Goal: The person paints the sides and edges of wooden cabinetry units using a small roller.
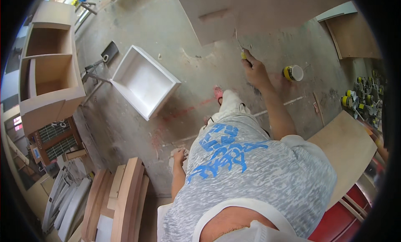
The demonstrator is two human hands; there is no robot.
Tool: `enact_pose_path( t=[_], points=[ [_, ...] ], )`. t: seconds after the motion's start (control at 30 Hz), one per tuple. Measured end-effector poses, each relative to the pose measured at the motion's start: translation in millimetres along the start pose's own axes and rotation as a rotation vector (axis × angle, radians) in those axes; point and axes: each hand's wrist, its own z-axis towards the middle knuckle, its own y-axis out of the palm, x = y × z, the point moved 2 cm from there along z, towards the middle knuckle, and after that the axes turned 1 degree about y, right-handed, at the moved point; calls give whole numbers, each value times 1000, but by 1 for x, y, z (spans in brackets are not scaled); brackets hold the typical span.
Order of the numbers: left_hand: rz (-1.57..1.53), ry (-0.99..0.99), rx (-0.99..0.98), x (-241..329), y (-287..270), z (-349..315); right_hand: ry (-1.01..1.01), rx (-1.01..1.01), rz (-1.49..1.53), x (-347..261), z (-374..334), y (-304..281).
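My right hand (255, 71) is closed round the yellow handle (243, 55) of a tool with a thin bent metal rod, such as a small paint roller has. Its rod reaches up to the large pale panel (267, 14) at the top, where a brownish streak shows; the tool's head cannot be made out. Low by my left side, my left hand (179, 157) has its fingers curled near a small pale patch, and whether it holds anything is unclear. To the right of my right arm, a yellow and black tub (293, 73) with a whitish top stands on the floor.
A white open box (144, 83) rests left of centre, by a metal stand (98, 77). Wooden cabinet (52, 71) lines the left. Stacked boards (125, 196) lie lower left. Several cans (365, 98) crowd the right edge, near a curved wooden sheet (342, 150).
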Motion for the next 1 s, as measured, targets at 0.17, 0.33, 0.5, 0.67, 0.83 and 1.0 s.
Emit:
enact_pose_path(
  t=[0.17, 0.33, 0.5, 0.67, 0.83, 1.0],
  points=[
    [-74, -50, 65, 13, 14, -22, 168, -204, -187, 70, 39, 49],
    [-259, -27, 52, 34, 33, -26, 257, -354, -221, 133, 87, 107],
    [-230, 81, 40, 57, 54, -25, 398, -433, -130, 152, 103, 128],
    [-188, 83, 4, 54, 63, -11, 310, -325, -125, 122, 78, 83],
    [-343, 114, -30, 49, 57, -5, 189, -175, -21, 67, 28, 16],
    [-775, 327, -124, 97, 50, -47, -29, -2, 155, -2, 8, -42]
  ],
)
